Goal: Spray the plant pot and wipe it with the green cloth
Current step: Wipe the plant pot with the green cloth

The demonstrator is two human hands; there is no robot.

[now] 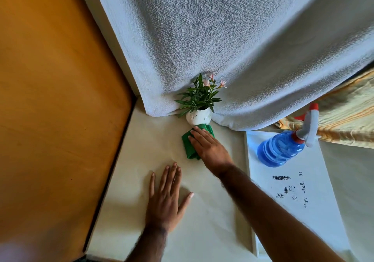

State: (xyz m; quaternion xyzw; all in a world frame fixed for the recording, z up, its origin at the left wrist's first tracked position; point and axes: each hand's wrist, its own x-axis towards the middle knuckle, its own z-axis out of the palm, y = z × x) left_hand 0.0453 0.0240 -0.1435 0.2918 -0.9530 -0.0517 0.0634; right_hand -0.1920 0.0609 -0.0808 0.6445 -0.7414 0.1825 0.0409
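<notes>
A small white plant pot (197, 117) with green leaves and pink flowers stands on the pale table (141, 150), against a hanging white towel. The green cloth (189, 143) lies against the pot's near side. My right hand (209, 147) rests flat on the cloth with fingers stretched out, fingertips at the pot's base. My left hand (168, 195) lies flat on the table nearer to me, fingers spread, holding nothing. The blue spray bottle (283, 147) with a white and red trigger head stands to the right, apart from both hands.
A white textured towel (222, 49) hangs behind the pot. The bottle stands on a white board (293, 191) with dark smudges. Yellow striped fabric (344, 116) lies at the far right. An orange-brown wooden surface (56, 99) borders the table's left edge.
</notes>
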